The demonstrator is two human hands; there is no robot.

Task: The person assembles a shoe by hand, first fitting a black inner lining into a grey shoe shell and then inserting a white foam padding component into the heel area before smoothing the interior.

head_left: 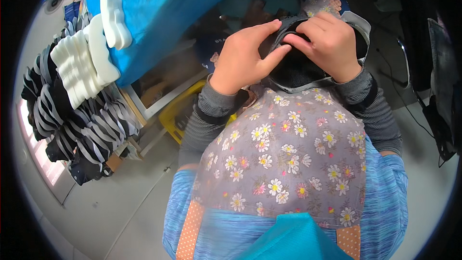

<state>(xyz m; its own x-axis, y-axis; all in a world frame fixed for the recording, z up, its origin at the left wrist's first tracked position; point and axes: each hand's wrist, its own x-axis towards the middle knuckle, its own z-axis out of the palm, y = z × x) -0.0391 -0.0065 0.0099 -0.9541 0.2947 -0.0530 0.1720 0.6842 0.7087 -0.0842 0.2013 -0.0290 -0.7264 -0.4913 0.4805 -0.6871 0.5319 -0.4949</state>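
Surroundings: covered surface, stacked pieces and floor area.
We note a blue cover [159, 7] at the upper left, with a wavy-edged white piece [113, 14] lying on it; beside its left edge we find a white ribbed stack [74, 70] above many dark and grey curved pieces [86, 127], massed in rows. We record a yellow crate [174, 118], partly hidden, over a pale grey floor [130, 197]. At the right we observe a thin dark cable [409, 109] near a dark hanging item [439, 67], its kind unclear.

Blue surface [150, 24], white wavy pad [113, 14] along its left edge
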